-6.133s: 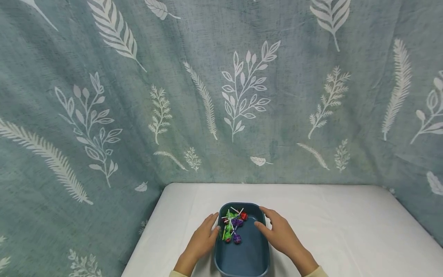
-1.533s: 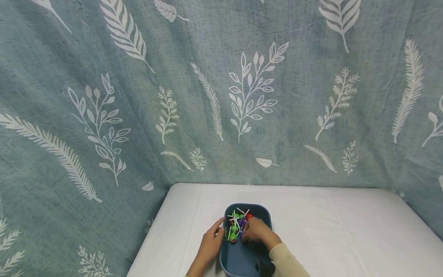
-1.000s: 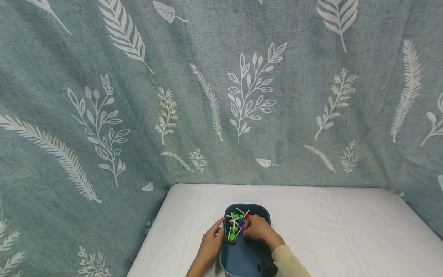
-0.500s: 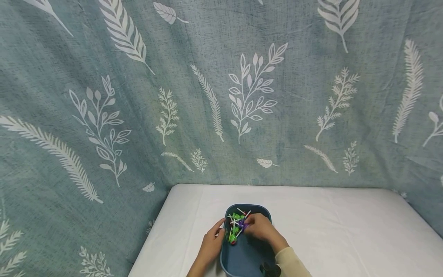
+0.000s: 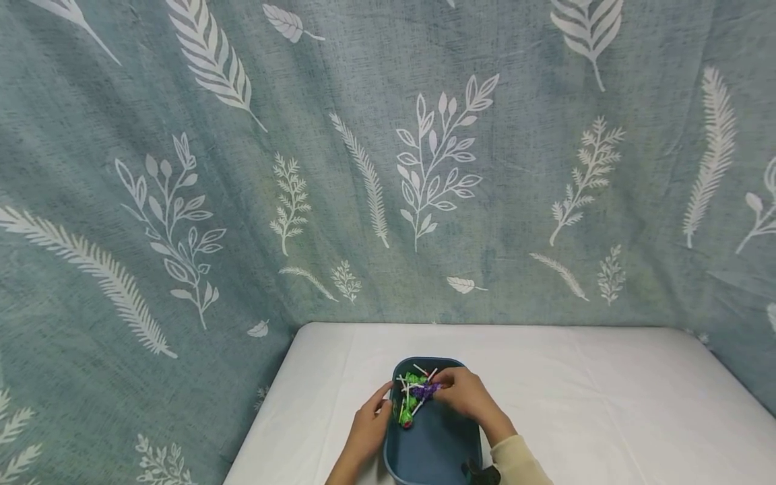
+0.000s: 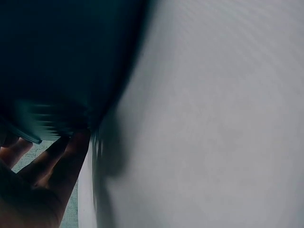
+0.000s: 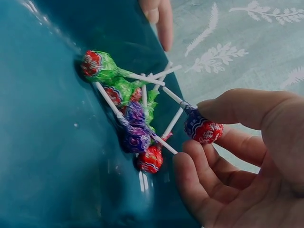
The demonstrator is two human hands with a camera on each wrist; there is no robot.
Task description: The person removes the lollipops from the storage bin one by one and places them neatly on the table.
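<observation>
A leaf-printed grey-green curtain [image 5: 388,162] fills everything behind and to both sides of the blue tray, hanging in soft folds. In front of it a white table [image 5: 606,404] spreads out, and the blue tray [image 5: 433,458] sits on it near the front edge, left of the table's middle.

Against the tray's left wall rests the left hand [image 5: 366,428], fingers fairly straight and pressed flat to the outside of the rim (the left wrist view shows only dark tray wall, blurred, with the fingers [image 6: 61,161] lying along it); it grips nothing that I can see. The right hand [image 5: 463,397], in a cream sleeve [image 5: 518,468], reaches over the tray's far right part, its fingers curled.

Inside the tray, at its far left end, lies a heap of lollipops [image 7: 126,111]: green, purple and red wrappers with white sticks crossing one another. Just right of that heap the right hand pinches one red-and-blue lollipop [image 7: 203,128] by its wrapped head, thumb above and fingers [image 7: 197,185] below, its stick pointing back toward the heap. It sits raised a little above the tray floor, right beside the purple ones.
</observation>
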